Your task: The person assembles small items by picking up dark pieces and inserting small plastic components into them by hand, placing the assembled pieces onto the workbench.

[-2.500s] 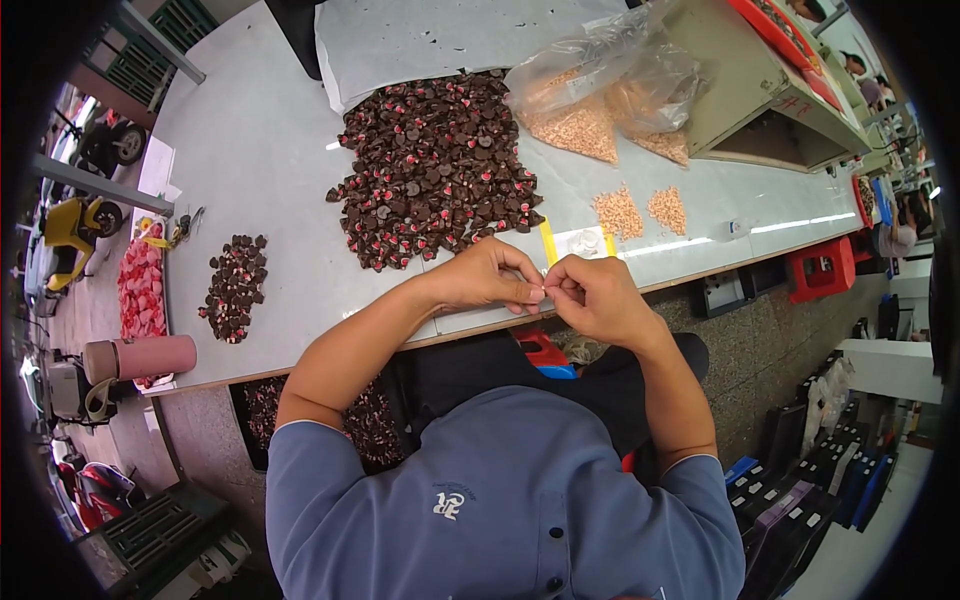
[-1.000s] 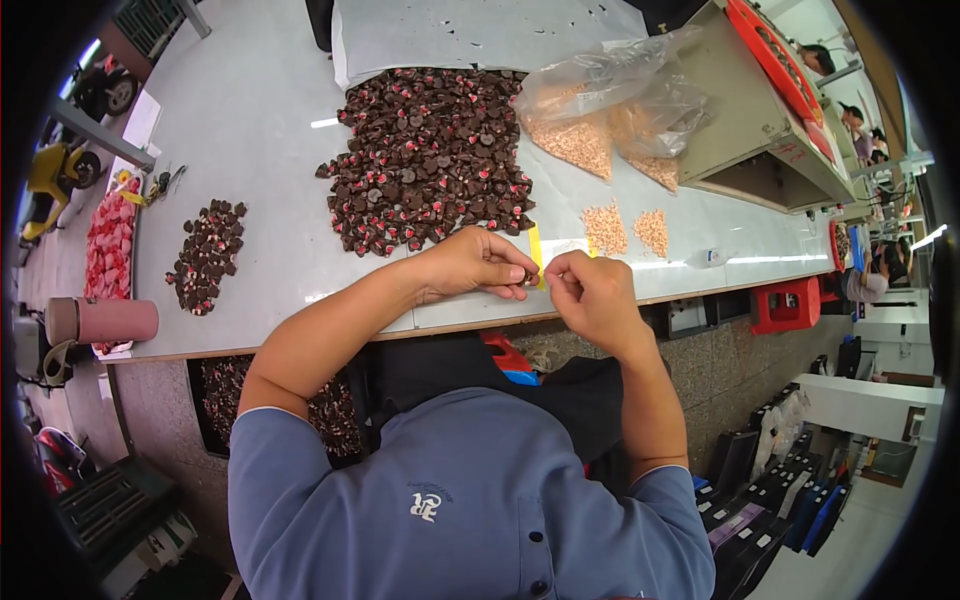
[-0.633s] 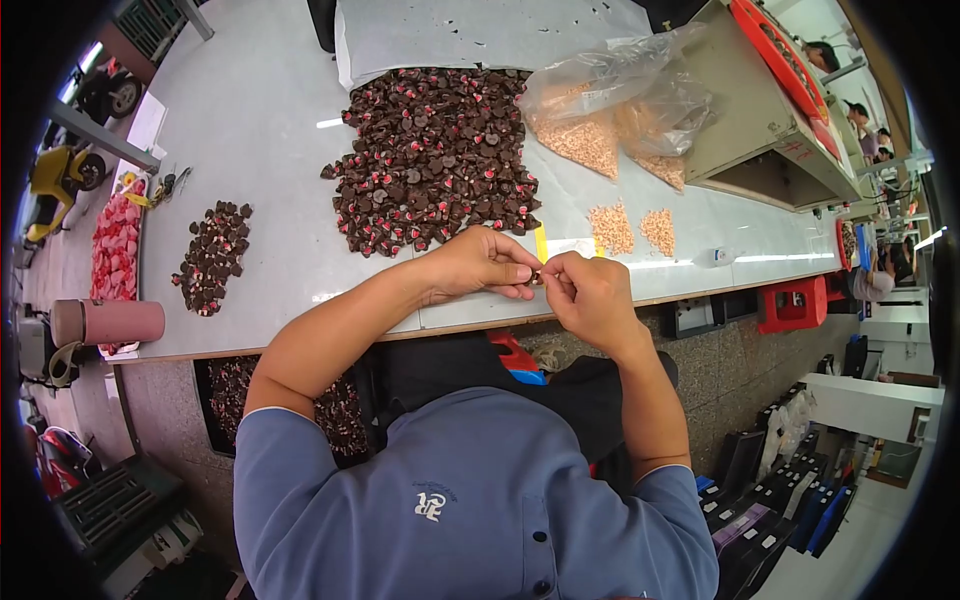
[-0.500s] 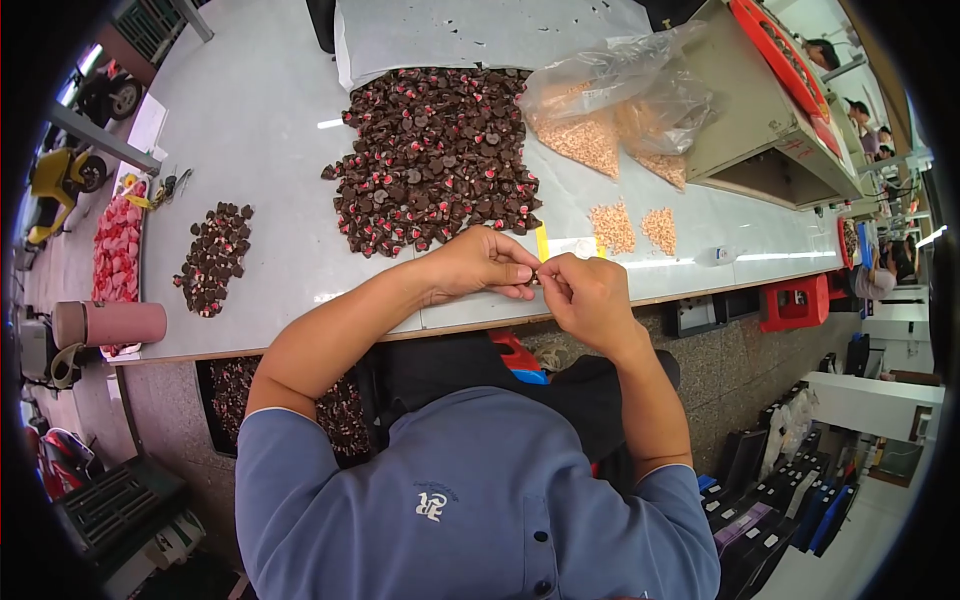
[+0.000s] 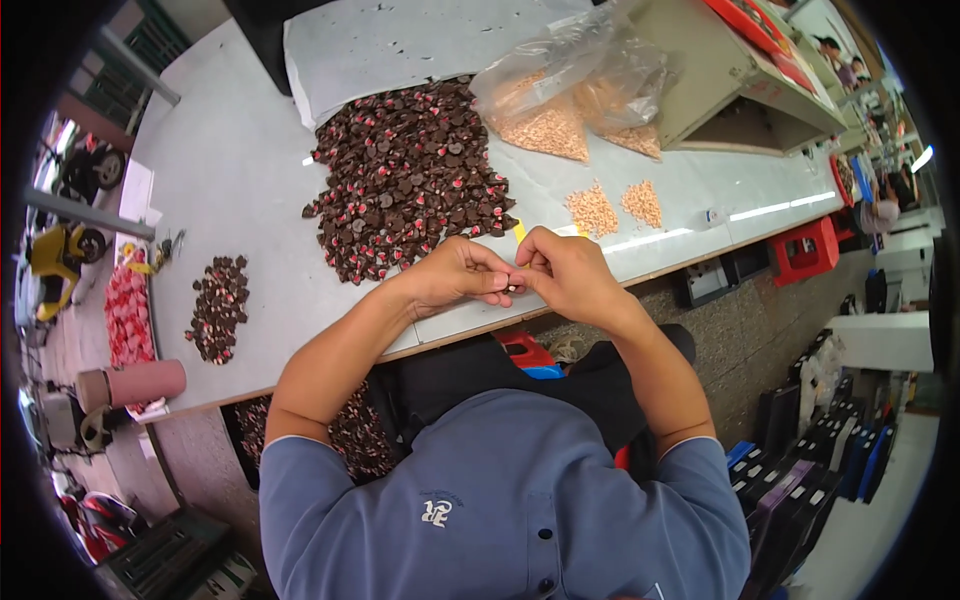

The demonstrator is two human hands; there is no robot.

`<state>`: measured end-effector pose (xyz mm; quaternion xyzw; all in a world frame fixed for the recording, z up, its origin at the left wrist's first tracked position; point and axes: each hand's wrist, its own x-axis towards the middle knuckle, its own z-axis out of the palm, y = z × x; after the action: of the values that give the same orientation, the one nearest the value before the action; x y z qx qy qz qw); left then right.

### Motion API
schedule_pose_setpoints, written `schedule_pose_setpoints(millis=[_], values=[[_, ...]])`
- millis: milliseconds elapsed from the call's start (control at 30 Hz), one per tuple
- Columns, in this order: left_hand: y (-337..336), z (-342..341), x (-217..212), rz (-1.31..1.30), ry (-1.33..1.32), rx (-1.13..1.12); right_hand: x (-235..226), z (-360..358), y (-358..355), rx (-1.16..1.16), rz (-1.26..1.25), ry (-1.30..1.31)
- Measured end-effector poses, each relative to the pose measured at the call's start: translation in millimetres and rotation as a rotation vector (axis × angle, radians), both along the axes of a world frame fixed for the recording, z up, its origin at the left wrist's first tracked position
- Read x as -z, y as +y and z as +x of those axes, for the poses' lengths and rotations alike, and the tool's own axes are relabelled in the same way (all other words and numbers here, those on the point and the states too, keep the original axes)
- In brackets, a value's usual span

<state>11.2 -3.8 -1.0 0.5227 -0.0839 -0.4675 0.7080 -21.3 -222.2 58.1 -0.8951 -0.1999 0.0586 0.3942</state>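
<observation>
Close to the table's front edge, my left hand (image 5: 458,274) pinches a small dark piece (image 5: 512,290) between thumb and fingers. Against it, my right hand (image 5: 568,274) has its thumb and forefinger closed at the same piece; anything else in that pinch is too small to make out. Just beyond the hands spreads a large pile of dark pieces (image 5: 410,180) with red and pale spots. Two little heaps of beige bits, a nearer heap (image 5: 592,212) and a farther heap (image 5: 642,203), lie to the right of my right hand.
Clear plastic bags of beige bits (image 5: 545,128) stand behind the heaps, beside a grey open-fronted box (image 5: 735,85). At left are a smaller dark pile (image 5: 218,312), a pink bottle (image 5: 148,383) and red pieces (image 5: 127,315). A tray of dark pieces (image 5: 350,430) sits below the table edge.
The whole view has shifted and tilted, so the table looks turned. Both hands stay together at the small dark piece, with the right fingers moved slightly over it.
</observation>
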Motion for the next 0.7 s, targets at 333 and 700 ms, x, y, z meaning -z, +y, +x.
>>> schedule_pose_setpoints(millis=[333,700], values=[[-7,5,-2,-0.093,0.063,-0.069,29,-12,-59,0.428,0.718,-0.013],[6,-1,-17,-0.019,-0.096,-0.217,83,9,-79,0.640,0.506,-0.371]])
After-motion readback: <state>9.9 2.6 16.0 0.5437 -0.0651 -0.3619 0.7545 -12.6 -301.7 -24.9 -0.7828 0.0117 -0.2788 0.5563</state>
